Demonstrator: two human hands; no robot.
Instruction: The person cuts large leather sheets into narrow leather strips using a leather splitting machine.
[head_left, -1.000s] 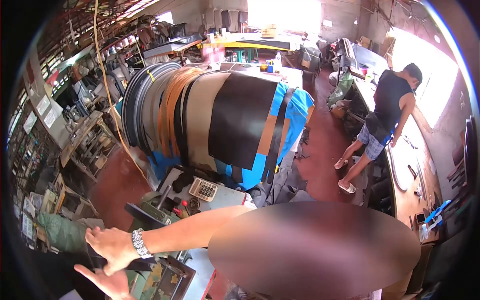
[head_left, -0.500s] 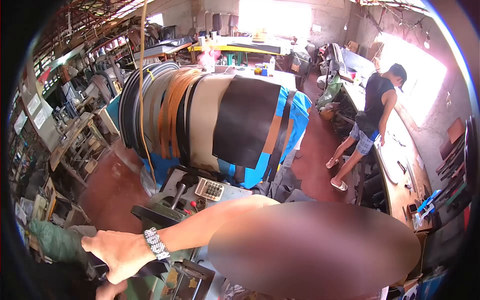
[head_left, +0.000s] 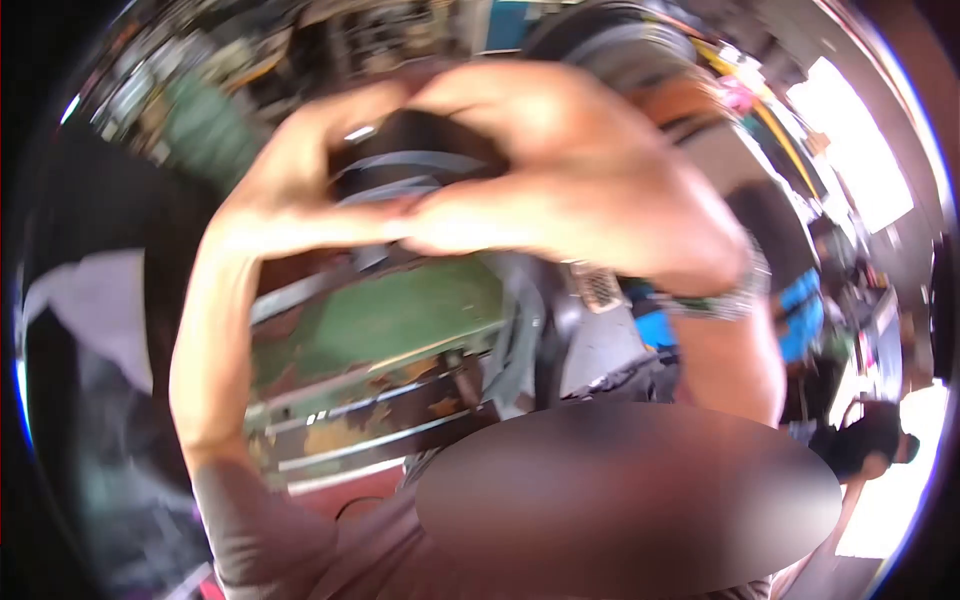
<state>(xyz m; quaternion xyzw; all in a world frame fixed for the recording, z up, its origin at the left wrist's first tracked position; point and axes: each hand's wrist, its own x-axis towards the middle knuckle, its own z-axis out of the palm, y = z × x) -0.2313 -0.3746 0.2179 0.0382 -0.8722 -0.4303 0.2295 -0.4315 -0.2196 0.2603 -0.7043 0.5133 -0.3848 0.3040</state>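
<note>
Up close to camera, fingers (head_left: 440,215) of both hands meet, curled around dark strip (head_left: 420,165). Left hand (head_left: 300,190) and right hand (head_left: 590,170) touch. Green machine (head_left: 400,320) below. Picture blurry.

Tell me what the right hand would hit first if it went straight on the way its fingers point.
Probably the left hand. The right hand points leftwards at it, and both seem closed around the dark band between them. Blur leaves depth unsure.
</note>
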